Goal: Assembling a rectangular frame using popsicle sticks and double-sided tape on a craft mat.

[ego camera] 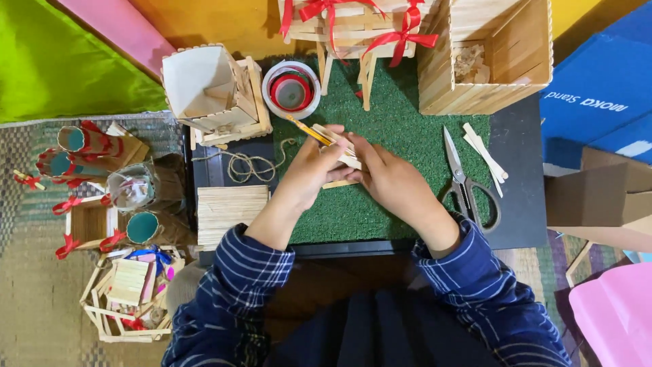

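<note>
While both hands meet over the green artificial-turf mat [401,204], the left hand [309,178] has its fingers curled around a thin yellow-handled tool [309,129], probably a brush or pencil, whose tip pokes out up and to the left of the knuckles. Pressed against it, the right hand [394,180] is closed on a small bundle of flat wooden craft sticks [339,146], which sits between the two thumbs and angles away from the person; one more loose stick [339,183] lies on the turf just under the left hand's fingers. Near the right hand, on its outer side, a pair of scissors [465,183] lies with the blades pointing away, and a few spare sticks [485,156] lie just beyond them. Off the left wrist's outer side sits a neat stack of craft sticks [231,214], with a coil of jute twine [248,163] just above it. Beyond the fingertips stand a roll of red ribbon [292,90], a stick-built little house [214,92], and an open stick box [485,54].
</note>
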